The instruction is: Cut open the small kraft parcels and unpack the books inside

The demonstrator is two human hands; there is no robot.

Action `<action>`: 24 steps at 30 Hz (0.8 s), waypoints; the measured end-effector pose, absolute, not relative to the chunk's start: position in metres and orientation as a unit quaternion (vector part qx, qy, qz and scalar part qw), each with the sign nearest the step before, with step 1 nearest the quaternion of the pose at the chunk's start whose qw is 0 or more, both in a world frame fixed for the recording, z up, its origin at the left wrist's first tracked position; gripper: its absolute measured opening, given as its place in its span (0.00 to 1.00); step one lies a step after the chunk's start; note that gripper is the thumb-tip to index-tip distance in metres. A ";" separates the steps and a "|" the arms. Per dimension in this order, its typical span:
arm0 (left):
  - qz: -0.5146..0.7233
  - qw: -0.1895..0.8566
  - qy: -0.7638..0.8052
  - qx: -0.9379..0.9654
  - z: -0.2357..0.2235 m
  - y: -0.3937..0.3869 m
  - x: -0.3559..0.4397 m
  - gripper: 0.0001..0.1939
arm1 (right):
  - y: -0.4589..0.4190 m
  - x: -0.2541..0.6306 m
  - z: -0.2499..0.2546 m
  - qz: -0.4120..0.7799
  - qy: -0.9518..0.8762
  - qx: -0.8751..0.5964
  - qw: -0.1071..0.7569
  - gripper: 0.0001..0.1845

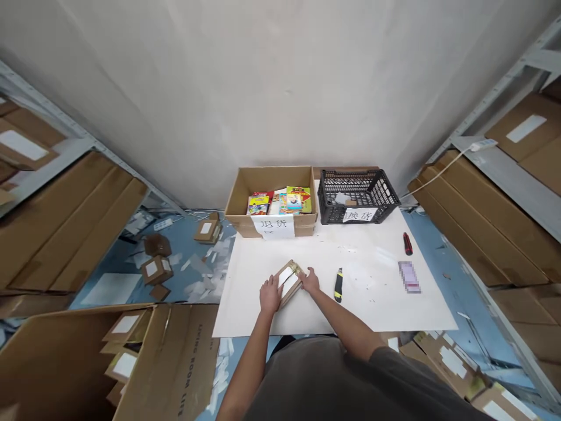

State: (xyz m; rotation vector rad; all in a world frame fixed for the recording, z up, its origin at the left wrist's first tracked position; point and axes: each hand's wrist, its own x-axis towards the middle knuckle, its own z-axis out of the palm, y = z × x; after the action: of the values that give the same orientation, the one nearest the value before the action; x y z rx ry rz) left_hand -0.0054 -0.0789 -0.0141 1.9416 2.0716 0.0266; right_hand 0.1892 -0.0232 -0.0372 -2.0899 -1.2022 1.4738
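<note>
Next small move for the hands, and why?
Probably keep the left hand steadying the small box and let the right hand work at its far end. Both hands are already on the box, the right one's fingers near that end, and the cutter lies apart on the table. Whether the end is open, I can't tell.

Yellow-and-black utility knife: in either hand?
No, the yellow-and-black utility knife lies on the white tabletop, while the left hand and right hand are both at the cardboard parcel.
</note>
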 end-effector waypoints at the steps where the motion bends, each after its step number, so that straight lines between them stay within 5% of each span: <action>1: 0.014 0.171 0.730 0.662 -0.012 -0.078 -0.011 0.26 | -0.012 0.180 -0.033 0.491 -0.442 -0.737 0.144 0.37; 11: 0.125 0.311 0.756 0.563 -0.011 -0.056 -0.080 0.22 | 0.026 0.128 -0.016 0.338 -0.521 -0.781 0.074 0.33; 19: 0.198 0.235 0.656 0.690 -0.044 -0.051 -0.093 0.26 | -0.060 0.087 -0.035 0.369 -0.542 -0.732 0.182 0.62; 24: 0.168 0.215 0.622 0.734 -0.042 -0.048 -0.081 0.18 | -0.057 0.131 -0.029 0.497 -0.453 -0.682 0.286 0.47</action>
State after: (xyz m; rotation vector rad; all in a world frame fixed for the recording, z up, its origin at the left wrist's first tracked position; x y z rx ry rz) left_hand -0.0810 -0.0482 -0.0416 2.0355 1.7250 0.4657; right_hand 0.1310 -0.0568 -0.0289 -1.8240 -1.2120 1.3297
